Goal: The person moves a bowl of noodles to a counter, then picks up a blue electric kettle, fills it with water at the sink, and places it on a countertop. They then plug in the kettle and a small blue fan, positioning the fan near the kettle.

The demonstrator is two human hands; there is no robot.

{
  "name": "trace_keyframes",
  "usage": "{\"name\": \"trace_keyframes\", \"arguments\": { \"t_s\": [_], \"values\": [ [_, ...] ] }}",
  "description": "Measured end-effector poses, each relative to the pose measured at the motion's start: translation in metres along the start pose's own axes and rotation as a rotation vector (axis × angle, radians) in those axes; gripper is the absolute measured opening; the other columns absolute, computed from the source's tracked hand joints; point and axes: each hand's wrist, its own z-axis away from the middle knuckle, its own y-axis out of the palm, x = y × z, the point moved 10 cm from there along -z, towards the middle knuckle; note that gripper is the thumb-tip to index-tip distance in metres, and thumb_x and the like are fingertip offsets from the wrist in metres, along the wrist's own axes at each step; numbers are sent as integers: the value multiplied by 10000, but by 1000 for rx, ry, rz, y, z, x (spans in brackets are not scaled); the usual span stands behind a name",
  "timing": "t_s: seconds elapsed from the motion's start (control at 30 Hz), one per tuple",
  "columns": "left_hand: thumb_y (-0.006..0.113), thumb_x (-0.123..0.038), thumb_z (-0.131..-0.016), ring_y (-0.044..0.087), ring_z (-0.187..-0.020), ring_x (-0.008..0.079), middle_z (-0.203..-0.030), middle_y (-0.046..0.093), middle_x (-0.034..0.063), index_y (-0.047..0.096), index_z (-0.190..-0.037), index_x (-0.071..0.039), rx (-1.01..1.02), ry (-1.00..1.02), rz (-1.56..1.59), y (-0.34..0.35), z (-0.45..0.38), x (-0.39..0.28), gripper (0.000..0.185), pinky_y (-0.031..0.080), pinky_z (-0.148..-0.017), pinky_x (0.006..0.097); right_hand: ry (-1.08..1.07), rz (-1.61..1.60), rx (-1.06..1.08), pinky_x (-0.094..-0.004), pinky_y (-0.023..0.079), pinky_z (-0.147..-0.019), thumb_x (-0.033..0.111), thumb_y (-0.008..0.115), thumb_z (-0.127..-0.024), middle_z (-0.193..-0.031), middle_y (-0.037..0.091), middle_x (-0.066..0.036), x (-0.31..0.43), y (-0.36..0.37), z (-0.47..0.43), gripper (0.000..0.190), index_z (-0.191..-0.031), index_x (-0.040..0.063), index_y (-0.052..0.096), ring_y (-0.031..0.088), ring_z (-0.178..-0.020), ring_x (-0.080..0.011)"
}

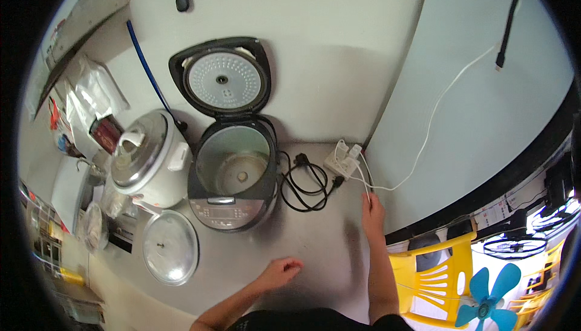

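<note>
My right hand (374,216) pinches white cables (366,185) at the right side of the metal counter, just below a white power strip (340,163) with chargers plugged in. My left hand (280,273) hovers near the counter's front with its fingers curled in, and nothing shows in it. Ahead of it is a black rice cooker (231,213) with its lid (224,79) raised; no inner pot is in its well. A black power cord (313,194) lies coiled between cooker and strip, its plug lying loose on the counter.
On the left stand a white pot-shaped cooker (156,167) with a metal lid and a loose round metal lid (170,247). A pale panel (463,104) rises at the right. Beyond it are a yellow plastic chair (435,281) and a blue-bladed fan (485,306).
</note>
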Motion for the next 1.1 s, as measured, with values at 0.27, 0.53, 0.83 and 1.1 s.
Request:
{"name": "trace_keyframes", "arguments": {
  "t_s": [0.27, 0.53, 0.83, 1.1],
  "values": [
    [551, -118, -900, 543, -621, 107, -887, 588, 34, 515, -1173, -56, -266, 266, 291, -55, -129, -68, 283, 453, -536, 259, 804, -842, 984, -252, 459, -668, 321, 480, -959, -841, 573, -4, 12, 25, 307, 355, -1189, 57, 541, 563, -792, -112],
    [595, -91, -826, 648, -642, 226, -1056, 543, 154, 235, -1400, -82, -471, -11, 795, -88, -266, -68, 677, 542, -532, 326, 740, -272, 603, -345, 508, -707, 150, 602, -886, -960, 606, -98, -41, 86, 338, 368, -1223, 40, 507, 619, -806, -193],
    [505, -238, -936, 573, -606, 150, -681, 590, 55, 541, -1130, -40, -591, 484, -258, -97, -205, -143, 280, 423, -528, 334, 410, -750, 593, -358, 479, -882, 211, 500, -952, -1137, 577, -146, -1, 110, 290, 355, -1236, -2, 494, 598, -967, -246],
    [518, -245, -929, 475, -565, 73, -626, 497, 12, 580, -1083, -49, -292, 213, 97, -69, -167, -79, 257, 369, -512, 251, 944, -1487, 471, -406, 440, -959, 222, 502, -945, -1263, 492, -135, -6, 162, 201, 469, -1336, 9, 353, 550, -1096, -277]
  ]
}}
